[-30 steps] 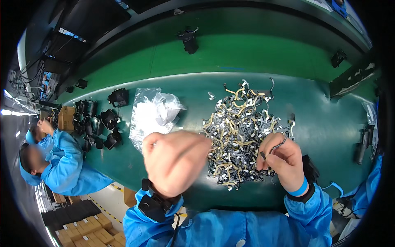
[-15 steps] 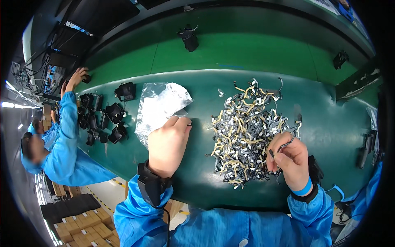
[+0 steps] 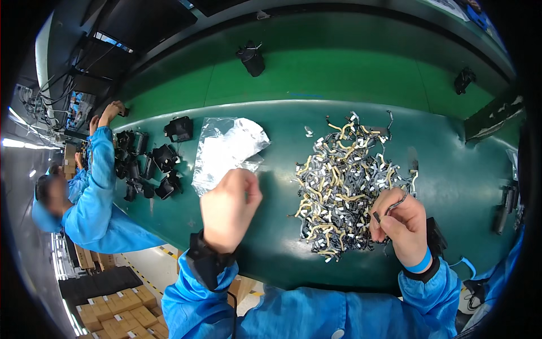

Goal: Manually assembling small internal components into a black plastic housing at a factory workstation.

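My right hand (image 3: 402,226) pinches a short dark wire cable (image 3: 377,217), its small black connector at the thumb and its wire looping over the fingers. It is at the right edge of a heap of short cables (image 3: 339,195) in grey, black and cream with white connectors. My left hand (image 3: 230,206) is closed, fingertips curled together, just in front of a clear plastic bag (image 3: 206,155) with white material in it. Whatever lies in those fingertips, if anything, is hidden. Black straps circle my left wrist, and a blue band is round my right.
Several black plastic housings (image 3: 165,158) lie on the green table (image 3: 271,226) at left. A black part (image 3: 251,59) stands on the far green surface, another (image 3: 464,81) at far right. A co-worker in a blue sleeve (image 3: 101,186) reaches over the table's left end. Cardboard boxes (image 3: 121,308) are stacked lower left.
My left hand has shifted slightly nearer to me, blurred a little. The right hand keeps its pinch on the cable. The whole view has shifted slightly.
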A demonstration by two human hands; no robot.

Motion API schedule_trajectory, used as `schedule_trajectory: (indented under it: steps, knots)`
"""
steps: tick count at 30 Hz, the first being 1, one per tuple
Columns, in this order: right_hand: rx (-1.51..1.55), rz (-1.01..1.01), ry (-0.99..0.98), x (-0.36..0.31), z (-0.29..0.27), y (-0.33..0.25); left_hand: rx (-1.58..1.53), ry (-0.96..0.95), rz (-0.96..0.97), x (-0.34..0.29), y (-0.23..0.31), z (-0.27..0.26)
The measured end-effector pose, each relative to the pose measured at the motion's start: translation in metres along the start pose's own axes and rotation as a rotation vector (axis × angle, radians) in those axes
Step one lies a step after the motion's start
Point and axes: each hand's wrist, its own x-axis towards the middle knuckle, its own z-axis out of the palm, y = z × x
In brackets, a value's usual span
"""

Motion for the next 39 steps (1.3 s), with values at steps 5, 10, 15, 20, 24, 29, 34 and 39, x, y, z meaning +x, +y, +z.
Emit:
schedule_trajectory:
  steps: [5, 10, 15, 20, 24, 29, 34, 39]
  knots:
    - [0.003, -0.007, 0.005, -0.001, 0.000, 0.001, -0.018, 0.245, -0.095, 0.020, -0.022, -0.013]
    - [-0.030, -0.020, 0.029, -0.001, 0.002, 0.002, -0.131, 0.213, -0.007, 0.027, -0.039, -0.006]
    - [-0.020, -0.023, 0.022, -0.001, 0.002, 0.002, -0.033, 0.171, 0.181, 0.034, -0.050, -0.009]
    - [-0.003, -0.026, 0.028, 0.001, -0.002, 0.003, -0.053, 0.089, 0.074, 0.041, -0.035, -0.020]
    - [-0.003, -0.032, 0.044, -0.004, -0.002, 0.003, -0.037, 0.000, -0.008, 0.045, -0.015, -0.035]
    - [0.075, 0.001, -0.007, 0.001, -0.003, 0.003, -0.039, -0.062, -0.090, 0.042, -0.012, -0.035]
    - [0.122, 0.048, 0.003, 0.000, 0.000, -0.001, -0.075, 0.123, -0.045, 0.029, -0.014, -0.041]
    - [0.110, 0.059, -0.020, 0.000, -0.006, 0.003, -0.256, 0.346, -0.112, 0.017, 0.003, -0.042]
